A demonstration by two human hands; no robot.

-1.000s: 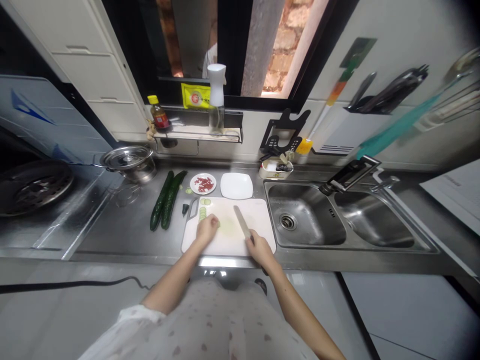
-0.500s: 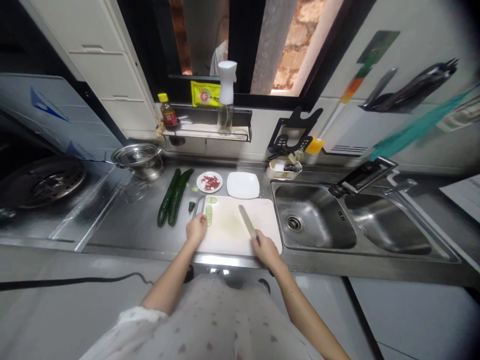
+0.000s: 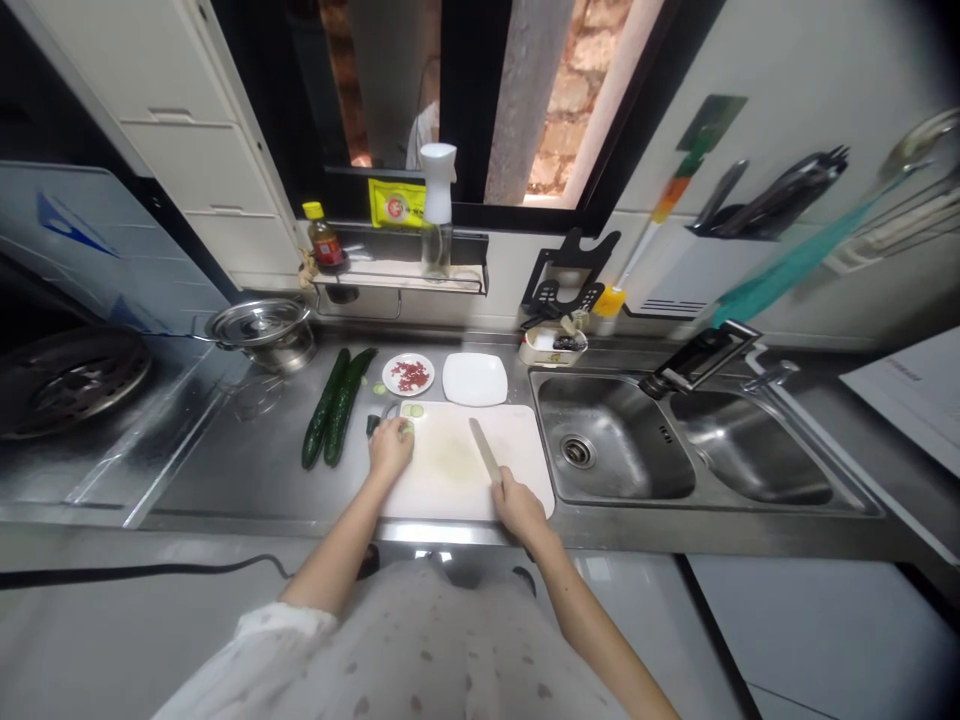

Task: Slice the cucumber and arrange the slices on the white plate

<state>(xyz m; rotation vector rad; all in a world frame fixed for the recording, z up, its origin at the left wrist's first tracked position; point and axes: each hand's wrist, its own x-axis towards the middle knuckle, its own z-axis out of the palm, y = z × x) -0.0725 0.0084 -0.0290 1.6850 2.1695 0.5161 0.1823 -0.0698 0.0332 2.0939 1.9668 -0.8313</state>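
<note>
My right hand (image 3: 519, 503) grips the handle of a kitchen knife (image 3: 484, 448). Its blade slants up and to the left over the white cutting board (image 3: 442, 490). At the board's left edge, my left hand (image 3: 388, 450) has its fingers closed around cucumber slices, mostly hidden under them, with a bit of green showing at the fingertips. Just beyond that hand lie a few loose cucumber slices (image 3: 412, 410) on the board. Two whole cucumbers (image 3: 327, 410) rest side by side on the steel counter, left of my left hand.
Behind the board stand a plate of chopped red pieces (image 3: 410, 376) and a white square plate (image 3: 475, 380). A double sink (image 3: 615, 440) adjoins on the right. A lidded steel pot (image 3: 274, 340) is at back left. A shelf holds a sauce bottle (image 3: 324, 238) and spray bottle (image 3: 437, 215).
My left hand has moved forward along the row of cucumber slices and now covers most of it. The knife stays in my right hand. The whole view has shifted slightly.
</note>
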